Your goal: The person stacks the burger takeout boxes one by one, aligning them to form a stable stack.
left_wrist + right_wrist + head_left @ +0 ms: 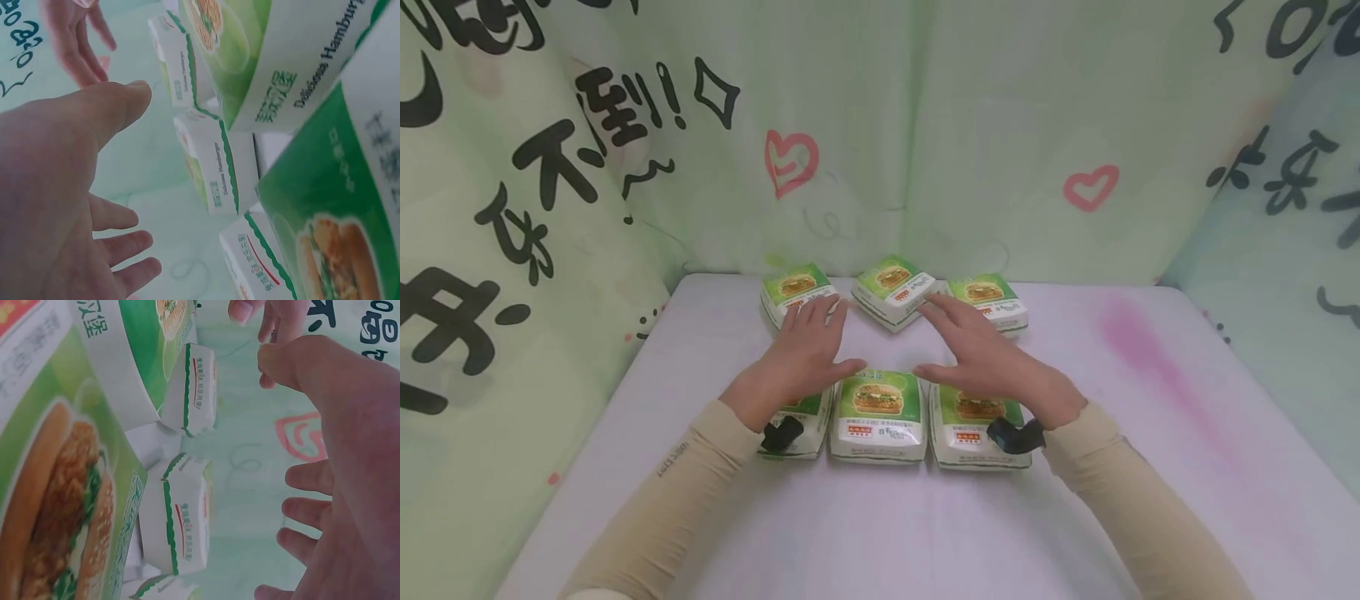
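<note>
Three white-and-green hamburger boxes stand in a front row: a left box (814,423), partly hidden behind my left wrist, a middle box (880,421) and a right box (957,427). Behind them is a second row with a left box (796,286), a middle box (891,283) turned at an angle, and a right box (988,293). My left hand (801,354) is over the left side with fingers extended, overlapping the back left box in the head view. Opposite it, my right hand (981,354) reaches across the right side, fingertips near the back middle box. Both hands hold nothing.
A white cloth (880,533) covers the table, with a pink stain (1138,342) at the right. Pale green curtains (985,108) with black lettering and red hearts surround it behind and at the sides. Dark wrist cameras (1017,435) hang over the front boxes.
</note>
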Demonstrator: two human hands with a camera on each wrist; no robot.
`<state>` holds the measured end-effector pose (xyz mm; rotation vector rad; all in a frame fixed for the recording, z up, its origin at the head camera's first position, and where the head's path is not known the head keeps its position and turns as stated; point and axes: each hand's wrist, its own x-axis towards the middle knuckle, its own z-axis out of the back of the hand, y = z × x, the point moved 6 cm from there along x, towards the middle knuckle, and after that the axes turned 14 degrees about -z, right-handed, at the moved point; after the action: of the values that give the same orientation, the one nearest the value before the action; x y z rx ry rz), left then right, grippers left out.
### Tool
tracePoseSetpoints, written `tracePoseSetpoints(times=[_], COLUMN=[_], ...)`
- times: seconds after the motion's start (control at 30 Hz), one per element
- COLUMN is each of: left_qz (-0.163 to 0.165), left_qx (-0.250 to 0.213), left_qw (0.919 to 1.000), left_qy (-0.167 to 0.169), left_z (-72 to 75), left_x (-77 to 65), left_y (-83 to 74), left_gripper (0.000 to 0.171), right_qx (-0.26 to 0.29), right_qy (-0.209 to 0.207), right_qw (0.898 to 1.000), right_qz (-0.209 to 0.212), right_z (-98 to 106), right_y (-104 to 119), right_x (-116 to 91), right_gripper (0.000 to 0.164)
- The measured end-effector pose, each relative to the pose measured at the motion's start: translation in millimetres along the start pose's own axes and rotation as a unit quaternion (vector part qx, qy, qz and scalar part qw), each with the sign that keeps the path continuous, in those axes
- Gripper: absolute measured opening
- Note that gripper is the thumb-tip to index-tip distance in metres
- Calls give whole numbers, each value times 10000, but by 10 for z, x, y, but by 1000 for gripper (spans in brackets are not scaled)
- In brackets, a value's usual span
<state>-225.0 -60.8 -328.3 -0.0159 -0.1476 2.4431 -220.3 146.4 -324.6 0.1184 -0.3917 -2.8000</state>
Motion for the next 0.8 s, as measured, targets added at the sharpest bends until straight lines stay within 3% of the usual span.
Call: tracePoseSetpoints(times=[0.43, 0.8], left_qz=[517, 707], left_qx=[-135, -8], left_qw=[9985, 9975], left_qy=[99, 11], left_z=[4, 33], left_x=[-61, -79], left_y=[303, 489], left_gripper=[88, 86], right_qx=[-83, -152], right_qy=[44, -3], right_qw=[9995, 9989], right_qz=[308, 452], right_z=[-29, -122], right_y=[230, 356], right_x=[262, 500], right_gripper=[82, 77])
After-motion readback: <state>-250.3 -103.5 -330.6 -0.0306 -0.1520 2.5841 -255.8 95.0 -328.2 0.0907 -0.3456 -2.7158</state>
